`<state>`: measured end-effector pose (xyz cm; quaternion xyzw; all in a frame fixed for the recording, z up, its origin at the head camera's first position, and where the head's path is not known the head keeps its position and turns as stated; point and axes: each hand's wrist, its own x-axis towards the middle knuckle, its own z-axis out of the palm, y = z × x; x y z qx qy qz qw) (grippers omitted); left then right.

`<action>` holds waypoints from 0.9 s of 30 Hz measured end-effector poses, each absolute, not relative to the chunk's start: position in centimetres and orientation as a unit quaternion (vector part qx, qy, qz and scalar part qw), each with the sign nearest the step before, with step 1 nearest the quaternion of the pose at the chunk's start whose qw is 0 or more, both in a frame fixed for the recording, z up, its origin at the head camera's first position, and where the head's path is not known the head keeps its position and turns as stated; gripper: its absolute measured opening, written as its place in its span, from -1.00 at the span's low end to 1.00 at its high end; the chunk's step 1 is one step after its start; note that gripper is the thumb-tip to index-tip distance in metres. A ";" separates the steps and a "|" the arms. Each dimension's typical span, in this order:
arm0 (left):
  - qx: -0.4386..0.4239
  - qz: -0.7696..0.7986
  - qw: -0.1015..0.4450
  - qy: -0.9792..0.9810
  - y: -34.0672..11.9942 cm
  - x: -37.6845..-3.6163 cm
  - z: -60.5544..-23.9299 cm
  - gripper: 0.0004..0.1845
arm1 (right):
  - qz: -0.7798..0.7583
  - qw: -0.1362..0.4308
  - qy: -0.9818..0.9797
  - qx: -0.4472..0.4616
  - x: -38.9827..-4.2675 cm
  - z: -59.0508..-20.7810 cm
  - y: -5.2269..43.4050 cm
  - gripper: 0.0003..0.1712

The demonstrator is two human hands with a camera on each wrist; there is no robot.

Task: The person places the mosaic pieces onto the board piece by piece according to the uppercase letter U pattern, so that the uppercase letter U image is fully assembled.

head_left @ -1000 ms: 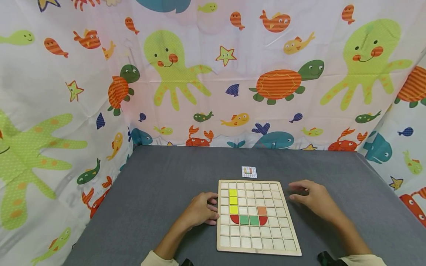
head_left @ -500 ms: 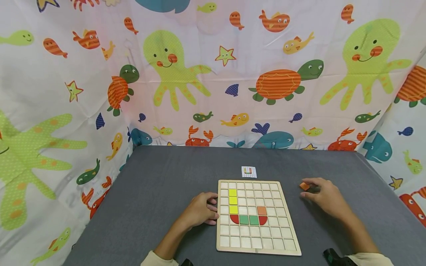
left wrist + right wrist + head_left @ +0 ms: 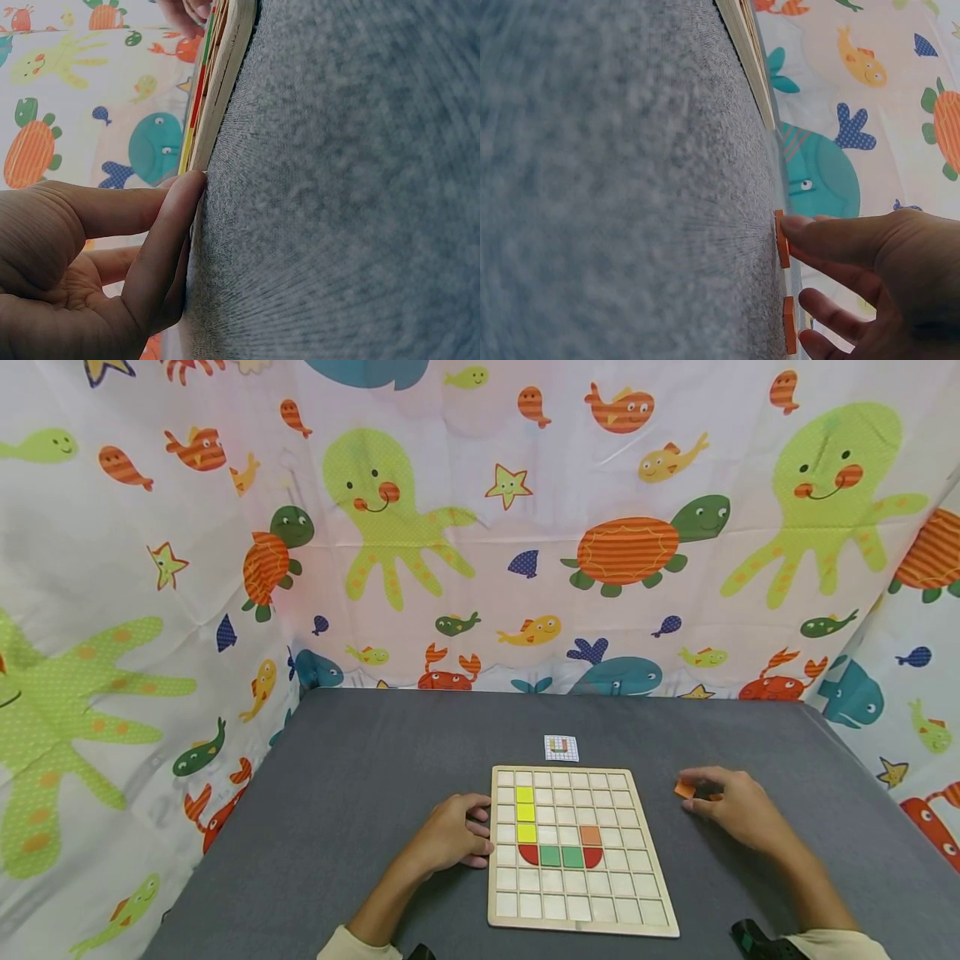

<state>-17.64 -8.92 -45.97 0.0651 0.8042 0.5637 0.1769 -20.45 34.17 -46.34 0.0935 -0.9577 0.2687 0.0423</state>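
A wooden grid board [image 3: 630,922] lies on the grey table with yellow, red, green and orange tiles in some cells. My left hand [image 3: 452,832] holds its left edge; in the left wrist view the thumb and a finger meet at the board's side [image 3: 225,86]. Off the board to the right, my right hand [image 3: 731,802] pinches an orange tile [image 3: 781,238] between thumb and fingers, low over the cloth. A second orange tile [image 3: 790,325] lies beside it under the other fingers. In the head view the hand partly covers both.
Behind the board lies a small card [image 3: 561,747] printed with a coloured U shape on a grid. The grey tabletop [image 3: 390,743] is bounded at the back and sides by a curtain [image 3: 480,635] with sea animals.
My right hand has moved right, away from the board's edge, to the orange tiles, and its fingers have closed on one. The left hand and board have stayed still.
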 end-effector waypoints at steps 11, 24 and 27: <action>0.068 0.562 0.172 0.806 -8.9 -17.6 -46.1 -0.30 | 0.258 0.054 -0.960 0.100 -20.4 -46.5 34.1 -0.62; 0.071 0.564 0.173 0.804 -9.0 -17.7 -46.1 -0.30 | 0.247 0.025 -0.963 0.100 -20.6 -46.3 34.1 -0.66; 0.071 0.564 0.173 0.804 -9.0 -17.7 -46.2 -0.30 | 0.249 0.024 -0.963 0.104 -20.6 -46.4 33.9 -0.67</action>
